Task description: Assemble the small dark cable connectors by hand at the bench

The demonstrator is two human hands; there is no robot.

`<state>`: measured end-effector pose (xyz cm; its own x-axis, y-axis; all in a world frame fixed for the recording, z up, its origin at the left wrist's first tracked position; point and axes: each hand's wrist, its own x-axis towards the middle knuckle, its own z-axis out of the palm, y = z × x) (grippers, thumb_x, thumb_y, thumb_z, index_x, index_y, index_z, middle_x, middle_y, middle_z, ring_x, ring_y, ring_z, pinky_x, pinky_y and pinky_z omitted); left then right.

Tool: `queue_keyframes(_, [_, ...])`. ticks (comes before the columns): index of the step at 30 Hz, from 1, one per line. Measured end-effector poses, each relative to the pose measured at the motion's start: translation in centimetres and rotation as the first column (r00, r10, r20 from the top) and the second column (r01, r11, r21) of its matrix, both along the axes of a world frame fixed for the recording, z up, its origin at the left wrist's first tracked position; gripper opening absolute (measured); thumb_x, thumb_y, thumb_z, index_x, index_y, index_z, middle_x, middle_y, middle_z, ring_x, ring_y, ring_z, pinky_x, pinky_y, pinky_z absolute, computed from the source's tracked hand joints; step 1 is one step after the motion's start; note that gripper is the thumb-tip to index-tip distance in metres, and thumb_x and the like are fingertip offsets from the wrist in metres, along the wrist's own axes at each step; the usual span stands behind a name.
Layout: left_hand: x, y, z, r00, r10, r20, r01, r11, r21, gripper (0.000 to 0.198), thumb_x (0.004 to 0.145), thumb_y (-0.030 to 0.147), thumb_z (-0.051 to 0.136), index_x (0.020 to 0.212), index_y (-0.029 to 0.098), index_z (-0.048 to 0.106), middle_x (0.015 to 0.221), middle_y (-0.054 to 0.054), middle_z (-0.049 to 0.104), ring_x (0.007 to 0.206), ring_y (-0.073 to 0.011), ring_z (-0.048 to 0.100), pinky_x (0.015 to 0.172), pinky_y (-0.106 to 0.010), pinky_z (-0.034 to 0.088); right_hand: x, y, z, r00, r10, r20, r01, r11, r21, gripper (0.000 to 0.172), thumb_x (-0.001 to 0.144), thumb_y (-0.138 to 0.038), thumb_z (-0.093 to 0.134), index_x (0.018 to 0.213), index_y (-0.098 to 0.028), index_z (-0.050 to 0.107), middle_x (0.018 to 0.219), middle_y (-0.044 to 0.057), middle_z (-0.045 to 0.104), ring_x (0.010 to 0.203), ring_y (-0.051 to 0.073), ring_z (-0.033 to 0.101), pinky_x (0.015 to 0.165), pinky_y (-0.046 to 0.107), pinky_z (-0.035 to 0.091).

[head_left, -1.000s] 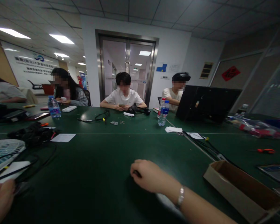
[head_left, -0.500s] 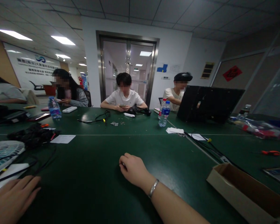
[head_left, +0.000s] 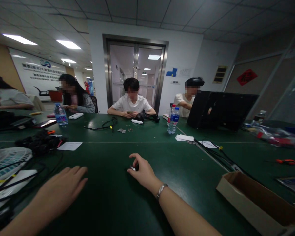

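Note:
My right hand [head_left: 144, 170] is above the middle of the dark green table [head_left: 108, 203], a silver bracelet [head_left: 161, 190] around its wrist. Its index finger arches away from the thumb. Between the thumb and the curled inner fingers a small shiny object [head_left: 133, 168] shows, mostly hidden, and its kind cannot be made out. My left hand [head_left: 66, 183], slightly blurred, reaches in from the lower left, palm down with fingers stretched and nothing visible in it. Nearest to it are black cables [head_left: 43, 170] and a white-and-blue fan [head_left: 13, 159].
An open cardboard box [head_left: 250, 203] stands at the lower right, with an orange-handled screwdriver [head_left: 285, 161] beyond it. Water bottles [head_left: 173, 122], a white paper [head_left: 70, 146], a black cable bundle [head_left: 38, 142] and a black monitor [head_left: 221, 109] are on the table. Several people sit across.
My left hand has moved right and forward, away from the fan. My right hand's index finger has lifted away from the thumb, uncovering the small shiny object.

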<state>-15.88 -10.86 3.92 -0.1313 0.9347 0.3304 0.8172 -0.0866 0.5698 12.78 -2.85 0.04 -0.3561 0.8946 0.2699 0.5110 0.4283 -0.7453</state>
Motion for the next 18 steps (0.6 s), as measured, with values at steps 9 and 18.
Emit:
queue_keyframes(9, [15.8,7.1,-2.4,0.748,-0.263,0.609,0.46,0.867,-0.191,0.032,0.071,0.04,0.058,0.094,0.018,0.059,0.088,-0.008,0.067,0.072,-0.0208,0.063,0.058,-0.027,0.047,0.0,0.9,-0.7,0.99,0.035,-0.134,-0.025,0.997,0.076,0.051,0.062,-0.002,0.056,0.108,-0.024,0.052,0.098,0.0,0.059,0.086,0.015,0.056,0.074,0.026,0.044])
queue_keyframes(18, [14.4,8.2,-5.0,0.619,-0.191,0.762,0.326,0.945,-0.028,0.041,0.067,0.043,0.065,0.097,0.02,0.048,0.075,0.001,0.062,0.072,-0.0188,0.066,0.066,-0.031,0.052,-0.1,1.1,-0.4,0.992,0.023,-0.124,-0.009,0.994,0.113,0.047,0.063,-0.006,0.056,0.106,-0.023,0.054,0.096,0.001,0.046,0.084,0.015,0.05,0.076,0.028,0.045])
